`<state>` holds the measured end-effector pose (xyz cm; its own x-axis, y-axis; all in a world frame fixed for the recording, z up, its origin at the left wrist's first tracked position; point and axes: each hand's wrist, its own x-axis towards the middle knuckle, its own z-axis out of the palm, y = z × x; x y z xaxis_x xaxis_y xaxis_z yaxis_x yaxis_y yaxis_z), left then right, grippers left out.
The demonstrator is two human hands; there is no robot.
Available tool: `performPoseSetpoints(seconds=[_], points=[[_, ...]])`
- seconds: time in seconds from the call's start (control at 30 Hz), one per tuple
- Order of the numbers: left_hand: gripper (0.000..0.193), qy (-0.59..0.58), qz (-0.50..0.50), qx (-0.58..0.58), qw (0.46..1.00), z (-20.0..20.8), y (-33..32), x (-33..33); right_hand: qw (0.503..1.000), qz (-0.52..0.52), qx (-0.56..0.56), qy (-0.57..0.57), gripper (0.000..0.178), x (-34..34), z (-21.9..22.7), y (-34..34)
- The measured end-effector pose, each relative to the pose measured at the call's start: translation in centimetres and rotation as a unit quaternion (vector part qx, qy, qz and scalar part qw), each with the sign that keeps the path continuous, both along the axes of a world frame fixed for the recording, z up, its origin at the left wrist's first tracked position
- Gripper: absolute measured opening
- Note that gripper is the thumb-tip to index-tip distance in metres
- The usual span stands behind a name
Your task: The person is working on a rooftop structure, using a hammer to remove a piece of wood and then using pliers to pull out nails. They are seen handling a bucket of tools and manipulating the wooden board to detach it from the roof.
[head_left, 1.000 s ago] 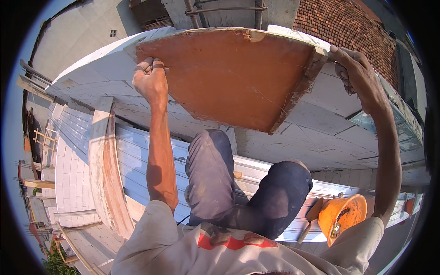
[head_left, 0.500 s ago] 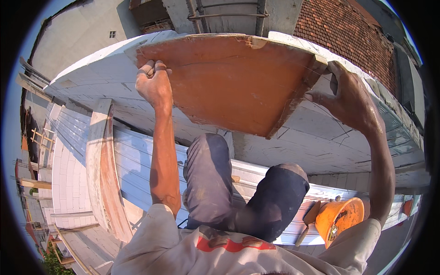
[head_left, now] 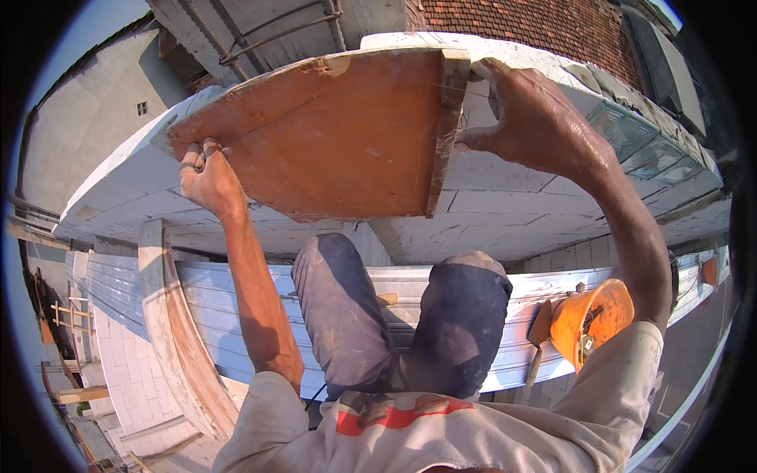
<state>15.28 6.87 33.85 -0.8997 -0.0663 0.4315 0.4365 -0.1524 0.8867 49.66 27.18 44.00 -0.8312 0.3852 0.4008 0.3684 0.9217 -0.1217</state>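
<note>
Head camera view, looking down from a person's own eyes at their raised arms and bent knees. Both bare hands hold a flat reddish-brown plywood board [head_left: 339, 134] up against the top of a white block wall [head_left: 536, 189]. The left hand [head_left: 206, 177] grips the board's lower left edge, fingers curled tight over the rim. The right hand [head_left: 524, 118] clasps the board's right edge near its upper corner, thumb pressed toward the thick side edge and fingers wrapped behind it, where their tips are hidden. The board lies tilted, its broad face turned toward the camera, its far edge resting along the wall top. Below the board, the person's knees [head_left: 465, 299] in dark blue dusty trousers are bent, and a pale shirt with a red mark fills the lower edge of the view. To the right of the knees an orange hard hat [head_left: 591, 319] lies upturned, with a wooden tool handle [head_left: 538, 347] just beside it. Under the legs runs a surface of pale ribbed planks [head_left: 236, 315]. At left, a long curved wooden board [head_left: 169, 331] stands on edge. Behind the wall rise a grey concrete building [head_left: 79, 134] and a red brick wall [head_left: 552, 24].
</note>
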Motion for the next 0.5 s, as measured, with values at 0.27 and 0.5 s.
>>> performPoseSetpoints(seconds=[0.27, 0.5], points=[[0.039, -0.019, -0.003, -0.013, 1.000, 0.8, 0.1, 0.7, 0.993, -0.027, 0.100, -0.065, 0.013, -0.1, -0.2, 1.2], [0.039, -0.027, -0.013, -0.025, 0.999, 1.2, 0.2, 1.2, 0.993, -0.020, 0.109, -0.027, 0.022, 0.6, -1.5, 2.1]])
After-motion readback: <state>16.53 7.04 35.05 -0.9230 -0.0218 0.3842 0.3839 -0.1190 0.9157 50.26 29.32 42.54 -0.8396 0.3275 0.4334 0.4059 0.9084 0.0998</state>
